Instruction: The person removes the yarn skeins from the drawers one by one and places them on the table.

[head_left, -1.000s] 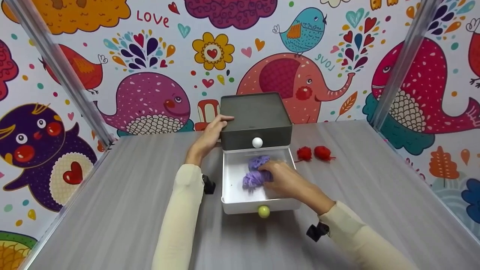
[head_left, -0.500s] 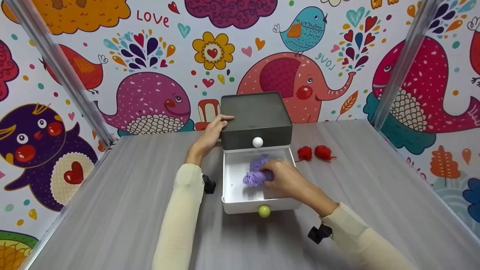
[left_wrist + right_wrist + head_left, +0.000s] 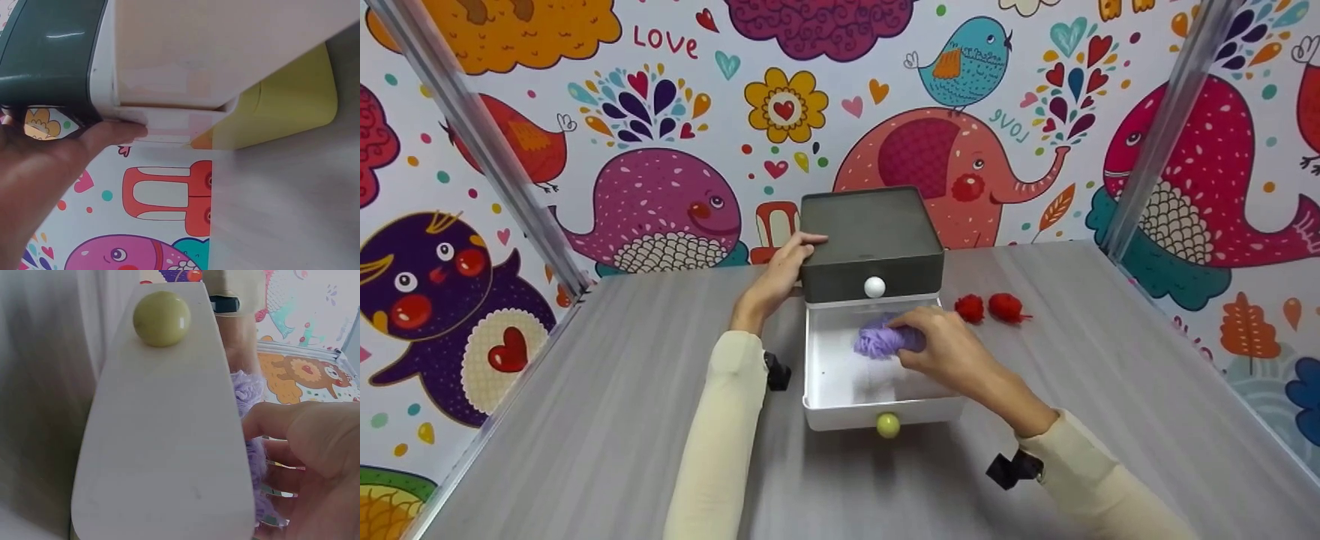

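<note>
A small drawer cabinet with a dark grey top [image 3: 870, 225] stands at the table's back. Its white drawer [image 3: 840, 375] is pulled out towards me. My right hand [image 3: 952, 345] pinches a bundle of purple yarn [image 3: 879, 341] between thumb and fingers, above the drawer floor. More purple yarn shows behind it, mostly covered. In the right wrist view the purple yarn [image 3: 256, 461] appears past the drawer front [image 3: 163, 427]. My left hand [image 3: 776, 281] rests on the cabinet's left side, fingers over the top edge; the left wrist view has the thumb [image 3: 121, 132] along the white side.
Two red yarn balls [image 3: 988, 308] lie on the table [image 3: 1080, 360] right of the cabinet. The drawer front carries a yellow-green knob [image 3: 888, 425], the grey part above a white knob [image 3: 874, 286]. A yellow lower part [image 3: 287, 101] shows in the left wrist view. Patterned panels surround the table.
My right hand has lifted the nearer purple yarn bundle and moved it back and slightly right, over the other one. The left hand has stayed on the cabinet.
</note>
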